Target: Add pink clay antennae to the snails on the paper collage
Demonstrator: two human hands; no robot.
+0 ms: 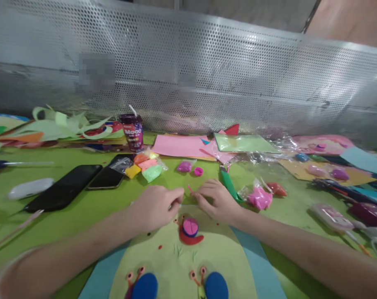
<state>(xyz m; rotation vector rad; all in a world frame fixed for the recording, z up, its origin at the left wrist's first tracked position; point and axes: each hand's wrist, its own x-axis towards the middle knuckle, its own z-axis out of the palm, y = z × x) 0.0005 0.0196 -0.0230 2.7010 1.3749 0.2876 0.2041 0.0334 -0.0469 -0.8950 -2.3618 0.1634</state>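
My right hand [217,201] pinches a thin pink strip [190,189] at its fingertips, beyond the top edge of a craft picture. Just to the left, my left hand [159,205] has its fingers curled and thumb pressed in; whatever they hold, if anything, is hidden. Below both hands lies the picture, a pale yellow-green sheet [163,265] on blue paper [104,270]. It bears a red clay snail [191,239] with a pink disc [190,226] on its shell. Two snails with blue oval shells [145,285] [216,285] are partly cut off at the bottom.
Ahead lie bagged coloured clay [151,172], purple clay [184,167] and a small pink ring [198,171]. Two phones [65,187] [109,176] lie left, a drink cup [132,133] behind. Right are green-handled scissors [230,187] and pink clay [260,198]. A perforated metal panel [188,62] stands behind.
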